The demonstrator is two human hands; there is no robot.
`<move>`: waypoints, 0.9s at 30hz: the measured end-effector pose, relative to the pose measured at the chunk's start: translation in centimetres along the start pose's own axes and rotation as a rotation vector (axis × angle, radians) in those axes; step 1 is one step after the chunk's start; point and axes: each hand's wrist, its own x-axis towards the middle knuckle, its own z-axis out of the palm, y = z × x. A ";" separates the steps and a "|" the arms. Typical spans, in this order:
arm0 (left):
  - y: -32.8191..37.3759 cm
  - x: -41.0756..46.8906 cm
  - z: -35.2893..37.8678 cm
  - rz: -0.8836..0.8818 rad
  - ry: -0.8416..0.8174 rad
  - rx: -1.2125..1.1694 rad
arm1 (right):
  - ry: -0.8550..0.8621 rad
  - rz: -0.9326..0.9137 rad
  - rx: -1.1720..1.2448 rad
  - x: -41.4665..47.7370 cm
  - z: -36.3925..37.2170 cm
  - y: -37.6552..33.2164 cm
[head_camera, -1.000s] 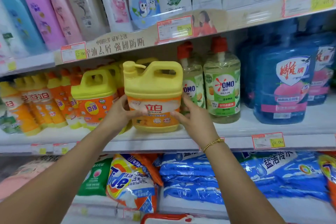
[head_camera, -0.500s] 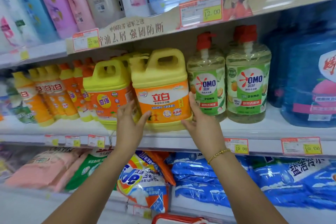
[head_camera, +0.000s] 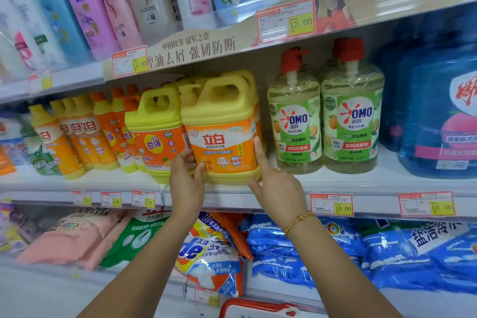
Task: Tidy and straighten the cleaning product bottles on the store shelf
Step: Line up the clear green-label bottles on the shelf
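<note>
Jug (head_camera: 222, 131): yellow body, moulded handle at the top, orange label on the front. It stands on the middle shelf (head_camera: 348, 183) at the front edge, roughly upright, with its label facing outward.

Left hand (head_camera: 185, 183): it grasps the jug at the lower left corner. The thumb lies across the front of the label and the fingers are tucked into the gap between this jug and the second jug (head_camera: 154, 131) just beside it on the left.

Right hand (head_camera: 277, 186): it is released, not clenched. The straight index finger points up and presses against the right edge of the label, and the thumb reaches toward the base of the jug. A gold bracelet (head_camera: 299, 222) sits on the wrist.

Neighbouring stock on the same shelf:
- Slim orange bottles (head_camera: 77, 137) stand in a row to the left of the second jug.
- Two pump bottles (head_camera: 352, 116) with red heads and green labels stand to the right, apart from the jug.
- Large blue containers (head_camera: 438, 121) stand at the far right.

Price tags (head_camera: 331, 204) hang along the shelf rim. Tall bottles (head_camera: 85, 8) lean on the shelf above. Blue bags (head_camera: 284, 253) and other soft packs lie on the shelf below, behind the forearms.
</note>
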 end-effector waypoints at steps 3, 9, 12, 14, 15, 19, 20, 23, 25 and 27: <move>1.0 -0.6 0.1 -0.042 -0.015 -0.010 | -0.040 -0.014 0.060 0.0 -0.1 0.1; 9.4 -3.8 2.7 0.219 -0.200 -0.154 | 0.231 0.120 0.223 -0.8 -4.6 4.6; 13.4 -2.7 6.5 0.109 -0.394 -0.226 | 0.388 0.199 0.045 -2.5 -6.8 8.7; 14.6 -1.0 8.7 0.062 -0.405 -0.136 | 0.412 0.204 -0.084 -3.9 -6.9 11.1; 15.0 0.0 9.3 0.041 -0.391 -0.090 | 0.407 0.192 -0.143 -4.6 -6.7 12.1; 16.2 2.4 10.3 -0.064 -0.429 -0.144 | 0.373 0.146 -0.223 -6.2 -6.4 14.1; 16.3 2.5 10.5 -0.100 -0.453 -0.180 | 0.374 0.145 -0.203 -6.3 -6.5 14.2; 16.5 2.0 10.9 -0.105 -0.414 -0.235 | 0.366 0.140 -0.139 -6.5 -7.0 14.3; 16.5 1.0 10.3 -0.082 -0.317 -0.247 | 0.342 0.146 -0.085 -6.7 -7.3 14.1; 16.1 -0.5 9.0 -0.028 -0.229 -0.236 | 0.324 0.140 -0.050 -6.8 -7.5 13.9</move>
